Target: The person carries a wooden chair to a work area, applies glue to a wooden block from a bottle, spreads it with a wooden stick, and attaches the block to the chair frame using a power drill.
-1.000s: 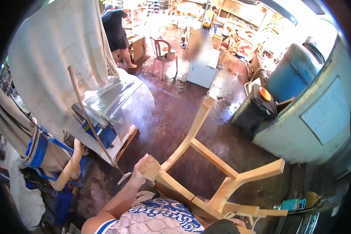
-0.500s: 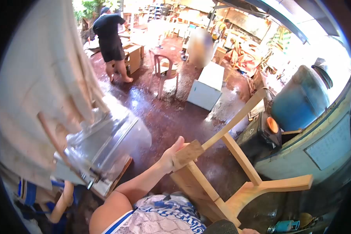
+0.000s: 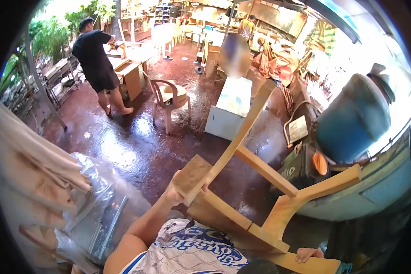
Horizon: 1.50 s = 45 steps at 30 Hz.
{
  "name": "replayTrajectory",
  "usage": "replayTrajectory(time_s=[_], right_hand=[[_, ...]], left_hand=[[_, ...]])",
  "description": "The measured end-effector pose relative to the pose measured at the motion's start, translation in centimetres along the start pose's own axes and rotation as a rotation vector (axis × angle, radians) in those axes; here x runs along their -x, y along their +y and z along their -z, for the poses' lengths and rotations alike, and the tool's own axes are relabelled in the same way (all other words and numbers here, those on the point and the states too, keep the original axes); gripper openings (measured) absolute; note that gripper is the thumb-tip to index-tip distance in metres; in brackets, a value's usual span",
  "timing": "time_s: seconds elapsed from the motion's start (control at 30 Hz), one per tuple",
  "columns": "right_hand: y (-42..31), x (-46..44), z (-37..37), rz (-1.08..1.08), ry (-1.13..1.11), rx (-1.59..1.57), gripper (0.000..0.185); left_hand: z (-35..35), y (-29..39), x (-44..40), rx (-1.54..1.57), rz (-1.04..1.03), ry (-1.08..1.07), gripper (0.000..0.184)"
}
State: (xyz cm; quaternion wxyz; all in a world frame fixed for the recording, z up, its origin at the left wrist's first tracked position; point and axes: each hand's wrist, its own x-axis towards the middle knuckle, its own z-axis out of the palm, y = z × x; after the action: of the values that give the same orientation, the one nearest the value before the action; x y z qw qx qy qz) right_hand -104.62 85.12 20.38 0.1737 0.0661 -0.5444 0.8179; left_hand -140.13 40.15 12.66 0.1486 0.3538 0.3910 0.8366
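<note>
A bare wooden chair frame (image 3: 266, 171) is held up in front of my body, tilted, with its long curved leg pointing away toward the yard. My left hand (image 3: 174, 194) wraps around its left side under a broad wooden block (image 3: 192, 175), and the block hides part of the fingers. Low on the right, my right hand (image 3: 307, 255) has its fingers curled over the frame's lower curved piece (image 3: 322, 265). The frame's flat panel (image 3: 210, 219) lies close against my patterned shirt.
Plastic-wrapped goods (image 3: 105, 205) stand at left beside a hanging cloth (image 3: 27, 169). A blue drum (image 3: 354, 121) and a dark container with an orange lid (image 3: 319, 163) are at right. Ahead are a white box (image 3: 228, 112), a plastic chair (image 3: 169, 98) and a standing person (image 3: 96, 59) on wet floor.
The chair frame has tilted and shifted left in view, still in my hands. My right hand shows more fully now. The view has turned, so the yard's left side shows.
</note>
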Motion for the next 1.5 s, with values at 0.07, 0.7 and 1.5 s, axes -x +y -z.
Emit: replayTrajectory(time_s=[0.07,0.7,1.5], right_hand=[[0.2,-6.4,0.0,-0.192,-0.080,0.166,0.065],[19.3,-54.6,-8.0,0.004,-0.591,0.270,0.032],[49.1,-127.6,-0.2,-0.233,-0.107,0.116,0.047]], left_hand=[[2.5,-0.5,-2.8,0.046,-0.009,0.074,0.098],[37.9,4.8,-48.4,-0.262,-0.045,-0.182,0.093],[71.3,-14.0,-107.2,-0.093,0.250,-0.405,0.112]])
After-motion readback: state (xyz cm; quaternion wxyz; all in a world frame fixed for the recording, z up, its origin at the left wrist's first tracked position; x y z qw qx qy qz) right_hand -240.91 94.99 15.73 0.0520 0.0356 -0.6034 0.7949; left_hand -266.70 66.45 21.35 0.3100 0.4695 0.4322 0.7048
